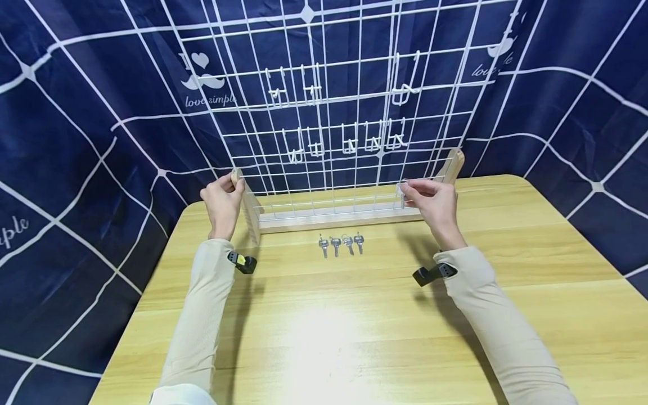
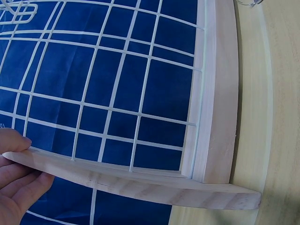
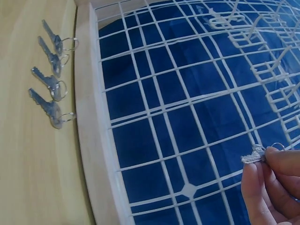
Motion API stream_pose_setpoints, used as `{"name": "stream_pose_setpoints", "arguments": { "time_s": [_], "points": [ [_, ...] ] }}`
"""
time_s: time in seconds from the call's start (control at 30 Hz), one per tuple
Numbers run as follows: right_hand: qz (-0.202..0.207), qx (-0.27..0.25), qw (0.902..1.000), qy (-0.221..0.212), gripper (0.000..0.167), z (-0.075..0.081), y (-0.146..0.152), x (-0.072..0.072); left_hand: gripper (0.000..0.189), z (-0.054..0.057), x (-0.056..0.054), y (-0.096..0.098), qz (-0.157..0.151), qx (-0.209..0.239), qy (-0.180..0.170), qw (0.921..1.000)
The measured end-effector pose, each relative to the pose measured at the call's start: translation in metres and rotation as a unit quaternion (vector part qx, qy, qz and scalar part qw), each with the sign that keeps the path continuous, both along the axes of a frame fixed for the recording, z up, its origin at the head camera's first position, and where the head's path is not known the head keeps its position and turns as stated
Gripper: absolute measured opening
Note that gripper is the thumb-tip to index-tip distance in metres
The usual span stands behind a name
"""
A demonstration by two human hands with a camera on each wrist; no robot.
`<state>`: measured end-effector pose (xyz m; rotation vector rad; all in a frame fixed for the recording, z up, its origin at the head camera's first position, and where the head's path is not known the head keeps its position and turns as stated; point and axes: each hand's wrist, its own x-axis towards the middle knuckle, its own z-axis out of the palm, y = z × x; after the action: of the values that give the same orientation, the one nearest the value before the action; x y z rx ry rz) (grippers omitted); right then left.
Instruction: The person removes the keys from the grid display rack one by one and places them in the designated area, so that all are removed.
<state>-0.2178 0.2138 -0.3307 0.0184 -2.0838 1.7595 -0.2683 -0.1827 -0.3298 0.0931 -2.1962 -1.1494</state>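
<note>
My left hand [image 1: 223, 205] grips the top of the wooden side piece [image 2: 117, 186] at the left end of a white wire grid rack [image 1: 354, 121]. A silver key [image 3: 253, 158] with a thin ring is pinched between the thumb and fingers of my right hand [image 1: 434, 205], in front of the grid's lower right part. Several white hooks [image 1: 349, 146] hang on the grid in two rows, above the level of both hands. On the table in front of the rack's wooden base bar [image 1: 339, 219], several silver keys [image 1: 336, 243] with rings lie side by side.
The rack stands at the far side of a light wood table [image 1: 324, 304]. Another wooden side piece [image 1: 452, 164] supports its right end. Dark blue cloth [image 1: 76, 169] with white lines hangs behind and beside the table.
</note>
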Motion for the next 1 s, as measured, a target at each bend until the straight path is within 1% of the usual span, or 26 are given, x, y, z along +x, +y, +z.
{"name": "stream_pose_setpoints", "arguments": {
  "time_s": [0.23,0.43,0.7,0.87,1.0],
  "points": [
    [0.015,-0.010,0.9991,-0.038,0.034,-0.012,0.002,-0.003,0.020,0.000,0.000,0.000,0.000,0.000,0.003,1.0000],
    [0.012,0.016,0.9984,-0.052,0.033,-0.020,0.002,-0.004,0.021,0.000,0.000,0.001,0.000,0.003,0.000,1.0000],
    [0.032,-0.008,0.9965,-0.076,0.034,-0.033,0.000,-0.007,0.024,0.001,0.001,0.001,-0.007,0.004,-0.008,0.9999],
    [0.034,-0.003,0.9938,-0.106,0.034,-0.040,-0.001,-0.011,0.024,0.001,0.001,0.002,-0.006,-0.002,-0.002,1.0000],
    [0.037,0.019,0.9897,-0.137,0.034,-0.046,-0.004,-0.012,0.023,0.001,0.002,0.002,-0.006,-0.013,0.003,0.9999]
  ]
}}
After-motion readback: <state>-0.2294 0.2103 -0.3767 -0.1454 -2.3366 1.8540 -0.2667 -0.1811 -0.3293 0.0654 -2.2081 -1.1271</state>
